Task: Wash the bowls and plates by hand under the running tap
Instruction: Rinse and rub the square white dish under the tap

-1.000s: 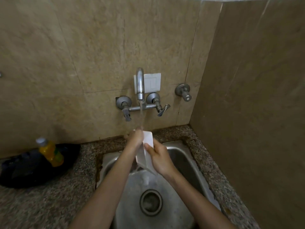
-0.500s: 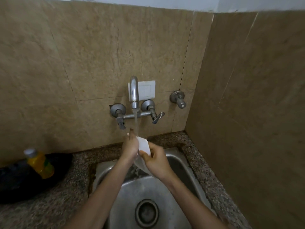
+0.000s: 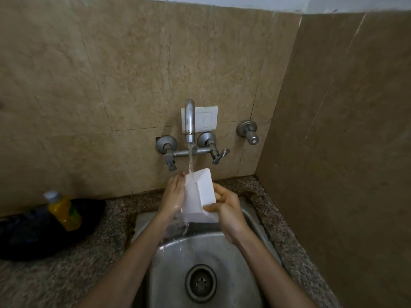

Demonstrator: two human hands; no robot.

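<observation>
The white dish (image 3: 200,196) stands on edge at the centre of the frame, its top corner right under the water stream (image 3: 190,158). It is angular and smooth, perhaps a squarish plate or shallow bowl; plastic or glazed ceramic, I cannot tell. The right hand (image 3: 226,207) grips its lower right corner, thumb across the face and fingers curled behind. The left hand (image 3: 174,194) lies flat against its left side, fingers straight.

I judge that this piece is being rinsed. The next move likely calls for turning it so the water reaches the other face, with a firm hold, since the wet glossy surface looks slippery.

Water runs off its lower edge into the dull, scuffed steel sink (image 3: 222,252), whose round drain (image 3: 200,282) sits at bottom centre. Above, the chrome tap (image 3: 189,121) juts from beige stone tiles. A speckled granite counter (image 3: 66,281) surrounds the basin. At the left edge a yellow bottle (image 3: 63,210) stands against something dark that I cannot identify.
</observation>
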